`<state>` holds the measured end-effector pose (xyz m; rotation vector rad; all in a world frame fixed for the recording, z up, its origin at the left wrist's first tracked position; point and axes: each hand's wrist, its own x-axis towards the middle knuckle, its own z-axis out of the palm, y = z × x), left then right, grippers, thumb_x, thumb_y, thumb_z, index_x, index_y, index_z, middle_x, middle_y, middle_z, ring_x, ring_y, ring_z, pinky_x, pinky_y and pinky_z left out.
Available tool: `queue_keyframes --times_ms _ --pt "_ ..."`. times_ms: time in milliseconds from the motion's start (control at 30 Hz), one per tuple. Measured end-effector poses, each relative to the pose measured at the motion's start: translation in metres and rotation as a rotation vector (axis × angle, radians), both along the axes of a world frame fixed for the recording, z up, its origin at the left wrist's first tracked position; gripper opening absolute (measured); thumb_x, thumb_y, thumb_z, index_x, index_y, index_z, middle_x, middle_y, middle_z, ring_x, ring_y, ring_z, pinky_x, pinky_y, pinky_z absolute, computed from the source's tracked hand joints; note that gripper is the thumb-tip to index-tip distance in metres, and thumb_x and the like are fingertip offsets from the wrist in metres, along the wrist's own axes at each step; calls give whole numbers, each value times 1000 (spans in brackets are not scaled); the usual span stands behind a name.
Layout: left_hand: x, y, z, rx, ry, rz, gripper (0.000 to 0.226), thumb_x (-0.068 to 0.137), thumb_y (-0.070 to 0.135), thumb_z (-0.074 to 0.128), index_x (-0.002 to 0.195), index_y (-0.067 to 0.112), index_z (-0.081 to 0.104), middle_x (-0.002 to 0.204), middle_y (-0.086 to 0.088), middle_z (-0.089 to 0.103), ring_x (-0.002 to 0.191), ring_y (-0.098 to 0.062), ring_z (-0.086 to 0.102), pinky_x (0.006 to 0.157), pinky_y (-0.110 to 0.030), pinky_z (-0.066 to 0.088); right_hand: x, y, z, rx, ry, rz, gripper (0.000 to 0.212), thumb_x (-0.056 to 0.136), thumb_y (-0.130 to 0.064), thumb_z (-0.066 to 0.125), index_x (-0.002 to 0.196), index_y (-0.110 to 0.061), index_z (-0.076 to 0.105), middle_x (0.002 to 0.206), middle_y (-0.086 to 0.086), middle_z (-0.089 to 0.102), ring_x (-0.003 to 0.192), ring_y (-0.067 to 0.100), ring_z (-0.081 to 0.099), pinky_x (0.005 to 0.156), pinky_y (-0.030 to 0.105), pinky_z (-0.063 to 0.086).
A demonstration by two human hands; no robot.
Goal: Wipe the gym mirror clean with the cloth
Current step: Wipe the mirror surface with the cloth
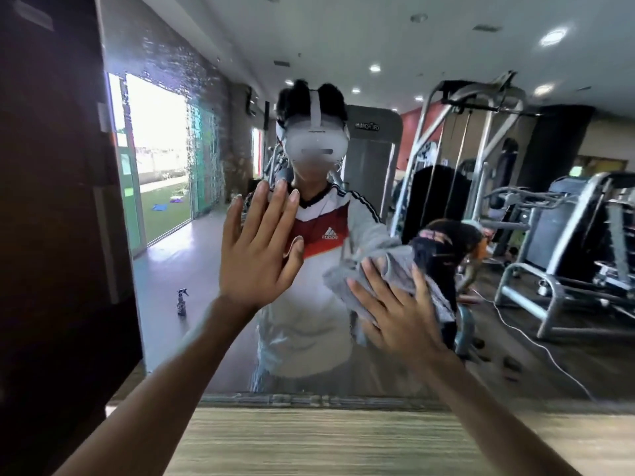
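A large wall mirror (378,49) fills the view and reflects the gym and me. My left hand (257,249) is raised with straight, spread fingers flat against or very near the glass, holding nothing. My right hand (398,310) presses a crumpled grey cloth (402,266) onto the mirror with straight fingers spread over it. Wet streaks and droplets show on the glass at the upper left (192,97) and below the cloth (264,359).
A dark wooden panel (51,201) borders the mirror on the left. Wood-pattern floor (309,441) meets the mirror's bottom edge. Reflected in the glass are a spray bottle (181,301) on the floor, weight machines (567,235) at the right and another person bending behind me.
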<state>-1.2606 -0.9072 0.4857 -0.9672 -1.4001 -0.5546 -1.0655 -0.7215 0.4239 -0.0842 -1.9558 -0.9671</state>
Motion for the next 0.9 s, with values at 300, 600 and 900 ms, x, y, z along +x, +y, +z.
queue_keyframes --times_ms 300,600,900 --pt "16 8 -26 36 -84 -11 61 101 31 45 155 6 31 162 -14 25 151 -36 24 123 -52 12 -14 -9 35 -454 566 6 56 104 -36 33 154 -11 29 161 14 20 150 29 14 120 57 4" --pt "17 10 -51 21 -62 14 60 102 33 42 155 6 33 162 -14 24 150 -36 27 123 -51 14 24 25 -24 -194 224 4 57 105 -40 24 159 -25 14 166 3 7 153 18 9 120 58 9" --pt "11 8 -51 11 -49 9 59 102 34 41 154 7 35 161 -14 28 150 -34 28 122 -52 19 -14 -18 -62 -205 154 13 55 104 -41 29 155 -21 24 166 7 9 151 23 18 119 60 8"
